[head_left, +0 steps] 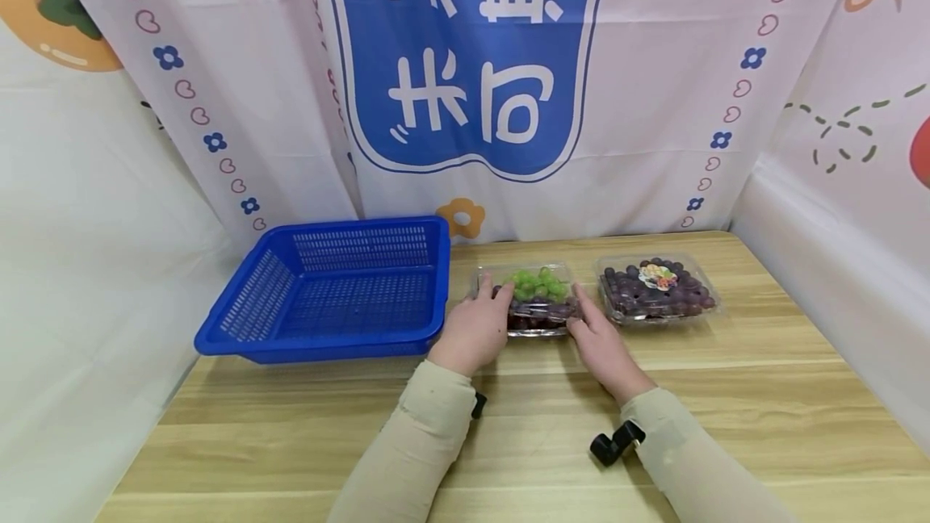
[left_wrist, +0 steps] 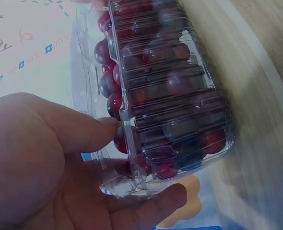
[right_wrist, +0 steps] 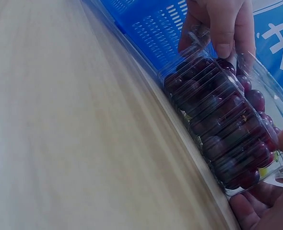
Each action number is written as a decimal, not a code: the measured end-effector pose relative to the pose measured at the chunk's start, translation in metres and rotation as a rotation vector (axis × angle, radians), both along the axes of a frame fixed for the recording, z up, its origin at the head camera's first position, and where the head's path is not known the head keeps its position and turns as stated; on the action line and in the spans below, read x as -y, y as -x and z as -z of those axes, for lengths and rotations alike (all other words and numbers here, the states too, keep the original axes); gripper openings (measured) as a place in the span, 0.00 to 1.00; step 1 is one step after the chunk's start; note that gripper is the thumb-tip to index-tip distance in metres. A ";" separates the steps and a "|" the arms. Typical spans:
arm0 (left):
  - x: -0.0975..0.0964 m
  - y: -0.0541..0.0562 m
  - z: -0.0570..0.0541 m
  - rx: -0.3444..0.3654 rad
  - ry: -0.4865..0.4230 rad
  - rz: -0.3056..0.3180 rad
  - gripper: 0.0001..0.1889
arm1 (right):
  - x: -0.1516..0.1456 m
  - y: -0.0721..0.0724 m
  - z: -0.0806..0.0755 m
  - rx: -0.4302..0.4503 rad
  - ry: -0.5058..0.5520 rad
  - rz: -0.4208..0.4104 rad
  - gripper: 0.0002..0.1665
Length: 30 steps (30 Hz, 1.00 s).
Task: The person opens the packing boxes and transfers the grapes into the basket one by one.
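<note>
A clear plastic box of grapes [head_left: 538,311] sits on the table between the two hands. Dark red-purple grapes [right_wrist: 218,124] fill it, and a bunch of green grapes [head_left: 539,284] shows at the top in the head view. My left hand [head_left: 475,328] grips the box's left end; in the left wrist view its thumb [left_wrist: 91,132] is at the rim and fingers lie around the end. At the opposite end, my right hand [head_left: 605,345] holds the box, with its palm partly out of frame in the right wrist view.
A blue plastic basket [head_left: 320,349] with slotted walls stands to the left, close to the left hand. On the right is another clear box of dark grapes [head_left: 657,293] with a round sticker on its lid. A printed cloth [head_left: 639,144] hangs behind the wooden table [head_left: 538,442].
</note>
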State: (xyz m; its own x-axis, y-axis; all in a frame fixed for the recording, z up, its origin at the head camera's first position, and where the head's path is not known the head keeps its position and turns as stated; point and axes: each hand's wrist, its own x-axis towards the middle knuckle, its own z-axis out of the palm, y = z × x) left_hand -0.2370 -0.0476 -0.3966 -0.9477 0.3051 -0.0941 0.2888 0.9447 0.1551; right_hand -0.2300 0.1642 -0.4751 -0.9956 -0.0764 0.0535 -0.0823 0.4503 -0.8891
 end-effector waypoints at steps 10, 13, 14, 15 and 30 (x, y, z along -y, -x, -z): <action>0.003 -0.002 0.000 0.020 -0.117 -0.036 0.32 | 0.000 -0.001 0.000 0.007 0.011 0.014 0.39; 0.004 -0.003 -0.001 -0.026 -0.160 -0.042 0.31 | 0.000 -0.001 0.001 0.011 0.020 0.020 0.39; 0.004 -0.002 -0.001 -0.045 -0.174 -0.045 0.31 | 0.000 -0.001 0.002 0.015 0.029 0.024 0.39; 0.005 -0.002 -0.002 -0.064 -0.189 -0.046 0.30 | 0.000 -0.001 0.002 0.016 0.038 0.023 0.39; 0.007 0.003 -0.012 -0.225 -0.467 -0.131 0.34 | 0.001 -0.001 0.000 0.019 0.077 0.027 0.42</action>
State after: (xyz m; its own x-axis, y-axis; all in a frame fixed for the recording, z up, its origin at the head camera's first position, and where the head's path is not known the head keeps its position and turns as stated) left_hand -0.2395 -0.0547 -0.3845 -0.9616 0.1440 0.2337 0.2481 0.8204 0.5151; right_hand -0.2293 0.1637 -0.4754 -0.9982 -0.0462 0.0391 -0.0538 0.3824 -0.9224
